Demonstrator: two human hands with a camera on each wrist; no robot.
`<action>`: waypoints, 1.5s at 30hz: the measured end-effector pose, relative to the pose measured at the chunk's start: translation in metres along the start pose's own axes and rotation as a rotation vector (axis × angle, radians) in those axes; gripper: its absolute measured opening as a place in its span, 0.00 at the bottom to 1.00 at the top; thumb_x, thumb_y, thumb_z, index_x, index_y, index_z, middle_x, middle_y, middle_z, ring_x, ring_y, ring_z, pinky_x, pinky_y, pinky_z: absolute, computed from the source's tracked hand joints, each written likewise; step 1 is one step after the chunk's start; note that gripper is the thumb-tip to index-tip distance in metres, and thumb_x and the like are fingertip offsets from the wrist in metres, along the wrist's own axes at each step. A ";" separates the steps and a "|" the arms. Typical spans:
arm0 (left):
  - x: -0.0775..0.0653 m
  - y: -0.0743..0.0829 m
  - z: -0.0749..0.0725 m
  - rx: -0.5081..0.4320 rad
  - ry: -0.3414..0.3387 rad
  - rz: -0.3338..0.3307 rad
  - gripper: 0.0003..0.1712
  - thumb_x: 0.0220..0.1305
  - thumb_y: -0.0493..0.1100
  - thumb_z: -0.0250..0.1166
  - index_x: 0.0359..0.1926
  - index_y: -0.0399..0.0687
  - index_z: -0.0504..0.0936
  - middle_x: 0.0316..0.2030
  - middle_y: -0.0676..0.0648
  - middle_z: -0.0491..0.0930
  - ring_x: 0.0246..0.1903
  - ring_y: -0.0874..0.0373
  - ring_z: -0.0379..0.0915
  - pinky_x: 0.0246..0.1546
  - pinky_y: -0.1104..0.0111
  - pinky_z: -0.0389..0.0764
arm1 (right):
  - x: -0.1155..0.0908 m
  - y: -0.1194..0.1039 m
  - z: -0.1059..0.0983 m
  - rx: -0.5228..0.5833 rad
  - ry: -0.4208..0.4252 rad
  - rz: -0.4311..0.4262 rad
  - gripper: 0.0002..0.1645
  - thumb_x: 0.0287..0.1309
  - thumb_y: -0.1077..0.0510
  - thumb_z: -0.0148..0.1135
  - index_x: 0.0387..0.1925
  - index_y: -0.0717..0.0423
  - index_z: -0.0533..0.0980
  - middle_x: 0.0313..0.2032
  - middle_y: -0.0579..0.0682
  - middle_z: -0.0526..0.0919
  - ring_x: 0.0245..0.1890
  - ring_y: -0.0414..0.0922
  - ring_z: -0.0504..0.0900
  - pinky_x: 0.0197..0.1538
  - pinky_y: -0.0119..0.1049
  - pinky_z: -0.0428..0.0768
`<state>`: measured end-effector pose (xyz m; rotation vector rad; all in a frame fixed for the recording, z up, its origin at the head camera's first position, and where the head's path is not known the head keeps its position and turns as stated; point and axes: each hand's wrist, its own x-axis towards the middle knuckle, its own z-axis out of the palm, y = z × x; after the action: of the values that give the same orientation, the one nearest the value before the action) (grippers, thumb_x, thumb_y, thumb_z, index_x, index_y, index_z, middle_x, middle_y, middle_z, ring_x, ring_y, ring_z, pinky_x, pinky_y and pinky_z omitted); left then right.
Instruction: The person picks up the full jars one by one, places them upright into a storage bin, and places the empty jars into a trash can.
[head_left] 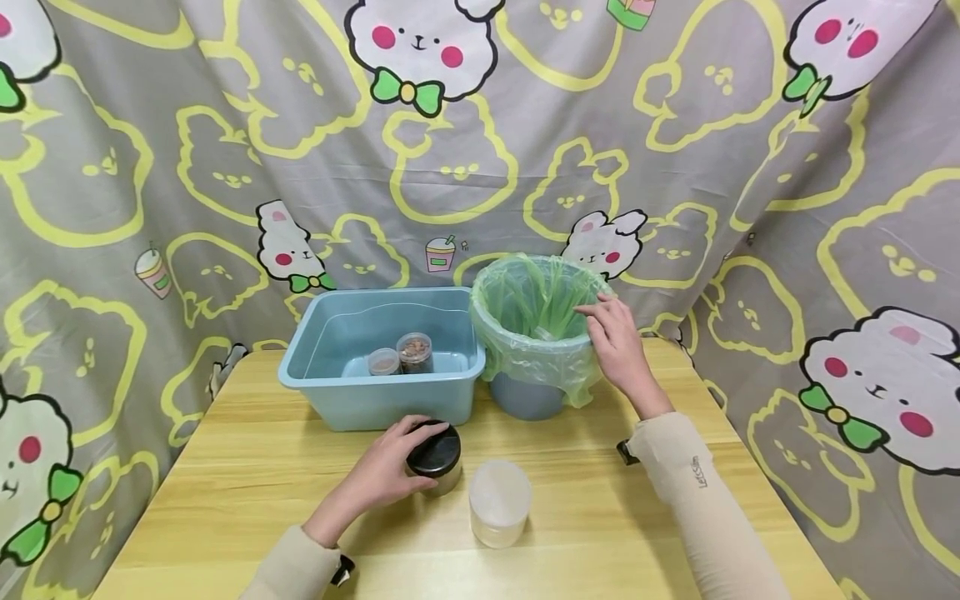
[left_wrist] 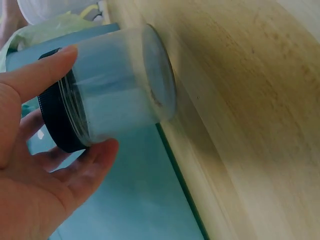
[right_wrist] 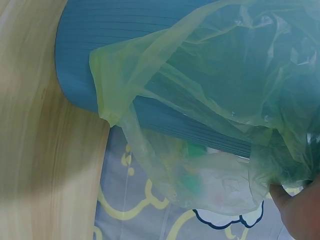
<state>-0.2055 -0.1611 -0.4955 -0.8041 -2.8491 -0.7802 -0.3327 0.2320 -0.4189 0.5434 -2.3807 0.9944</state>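
Head view: left hand on a black-lidded jar, right hand at the lined bin.
Thumb and fingers of the left hand curl around the lid of the jar, which is just in front of the blue tub, near a clear container on the surface. The right hand is at the bin's rim, fingers slightly bent by the green bag; whether they pinch it cannot be told.

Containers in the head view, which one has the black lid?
The jar in the left hand, in front of the blue tub; the translucent container beside it and the two small containers inside the tub have no black tops.
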 end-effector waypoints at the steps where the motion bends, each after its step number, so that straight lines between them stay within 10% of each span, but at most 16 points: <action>1: 0.000 0.000 0.000 -0.003 0.000 -0.001 0.48 0.49 0.49 0.84 0.72 0.59 0.75 0.66 0.44 0.73 0.63 0.42 0.74 0.59 0.43 0.78 | 0.000 0.000 0.000 -0.001 0.000 0.000 0.22 0.80 0.56 0.44 0.56 0.62 0.81 0.53 0.63 0.78 0.75 0.62 0.61 0.76 0.65 0.55; 45: 0.024 0.046 -0.047 -0.107 0.251 0.151 0.52 0.46 0.47 0.86 0.73 0.67 0.73 0.70 0.47 0.71 0.66 0.48 0.74 0.58 0.50 0.81 | 0.000 0.001 0.001 0.008 0.007 -0.008 0.22 0.79 0.56 0.43 0.55 0.61 0.81 0.53 0.64 0.77 0.75 0.63 0.61 0.76 0.65 0.55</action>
<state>-0.2050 -0.1395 -0.4285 -0.8559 -2.5136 -0.9455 -0.3339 0.2320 -0.4199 0.5510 -2.3681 1.0014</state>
